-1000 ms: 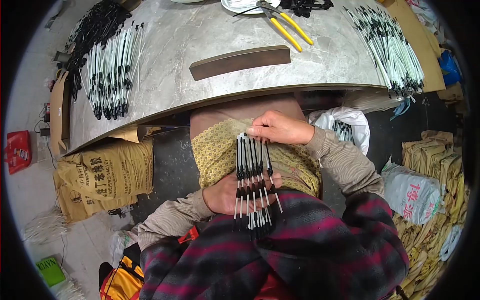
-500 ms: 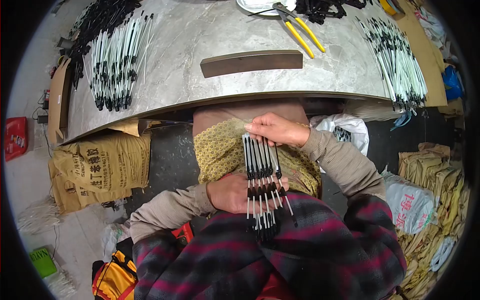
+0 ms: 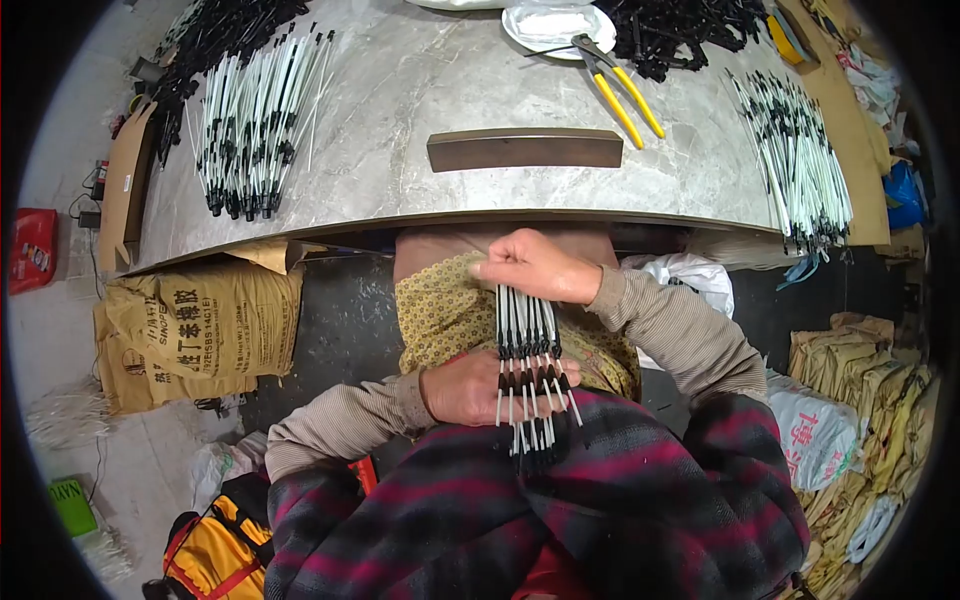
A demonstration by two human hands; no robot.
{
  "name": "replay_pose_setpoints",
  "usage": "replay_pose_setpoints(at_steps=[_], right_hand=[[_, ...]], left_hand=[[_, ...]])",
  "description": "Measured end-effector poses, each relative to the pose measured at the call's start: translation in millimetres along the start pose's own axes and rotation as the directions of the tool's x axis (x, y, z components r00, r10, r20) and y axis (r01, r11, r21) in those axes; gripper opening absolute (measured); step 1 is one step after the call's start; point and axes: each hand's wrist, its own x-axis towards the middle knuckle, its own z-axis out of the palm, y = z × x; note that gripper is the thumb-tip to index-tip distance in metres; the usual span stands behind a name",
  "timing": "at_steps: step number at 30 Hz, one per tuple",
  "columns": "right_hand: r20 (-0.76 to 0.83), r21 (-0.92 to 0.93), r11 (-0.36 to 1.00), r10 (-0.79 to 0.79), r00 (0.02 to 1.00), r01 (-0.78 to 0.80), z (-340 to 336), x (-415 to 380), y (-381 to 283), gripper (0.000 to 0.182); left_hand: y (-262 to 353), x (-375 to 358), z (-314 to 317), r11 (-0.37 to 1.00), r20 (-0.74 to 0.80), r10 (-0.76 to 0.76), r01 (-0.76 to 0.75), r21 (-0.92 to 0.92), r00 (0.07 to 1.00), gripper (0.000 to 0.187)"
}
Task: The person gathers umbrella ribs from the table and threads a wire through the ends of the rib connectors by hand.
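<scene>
My left hand (image 3: 478, 388) is closed around the lower part of a fanned bundle of thin white rods with black fittings (image 3: 527, 345), above my lap. At the bundle's upper ends, my right hand (image 3: 540, 268) is closed over the rod tips, its thumb pointing left. The rods lie side by side, pointing away from my body, with their black joints roughly in rows. The patterned cloth (image 3: 440, 310) on my lap shows behind them.
On the grey table (image 3: 380, 120) are a dark bar (image 3: 525, 150), yellow-handled pliers (image 3: 620, 95), a white plate (image 3: 540, 45), black parts (image 3: 680, 35) and rod piles at left (image 3: 255, 125) and right (image 3: 795, 160). Sacks (image 3: 200, 330) stand at the lower left.
The view has shifted, so the table sits lower in it. My right hand has moved down over the rod tips, and the rods are closer together. My left hand keeps its hold.
</scene>
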Motion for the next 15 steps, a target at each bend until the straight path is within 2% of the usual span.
replay_pose_setpoints(at_steps=[1,4,5,7,8,9,12,13,15], right_hand=[[-0.077,-0.031,0.999,-0.035,0.996,0.032,-4.2,0.6,-3.8,0.051],[-0.241,-0.309,0.939,-0.228,0.943,0.148,-20.1,1.4,-28.6,0.046],[-0.221,-0.363,0.926,-0.194,0.956,0.104,-25.6,1.6,-39.1,0.045],[-0.252,-0.409,0.901,-0.263,0.931,0.144,-24.7,4.2,-35.7,0.042],[-0.265,-0.435,0.886,-0.300,0.917,0.164,-24.7,4.3,-35.2,0.041],[-0.245,-0.437,0.890,-0.255,0.935,0.129,-27.2,2.3,-43.2,0.046],[-0.235,-0.473,0.869,-0.285,0.929,0.147,-31.6,2.9,-50.7,0.045],[-0.231,-0.484,0.866,-0.269,0.935,0.130,-33.9,2.1,-54.9,0.044],[-0.294,-0.528,0.828,-0.387,0.874,0.188,-43.6,3.6,-65.4,0.041]], left_hand=[[-0.5,-1.5,0.3,0.999,-0.028,-0.031,0.030,-0.029,0.999,0.038],[5.0,1.0,-4.5,0.992,-0.126,-0.085,0.073,-0.099,0.988,0.038],[7.6,3.1,-5.8,0.990,-0.165,-0.090,0.071,-0.118,0.982,0.038],[10.8,6.2,-9.1,0.979,-0.213,-0.114,0.073,-0.193,0.970,0.039],[10.3,7.7,-11.9,0.986,-0.228,-0.088,0.052,-0.160,0.970,0.042],[10.3,9.7,-15.3,0.991,-0.242,-0.061,0.031,-0.126,0.968,0.044],[15.8,12.4,-34.2,0.992,-0.123,0.064,-0.049,0.119,0.990,0.031],[24.3,17.5,-42.7,0.995,-0.099,0.028,-0.018,0.101,0.995,0.028],[22.9,15.3,-45.8,0.991,-0.113,0.051,-0.036,0.131,0.992,0.031]])
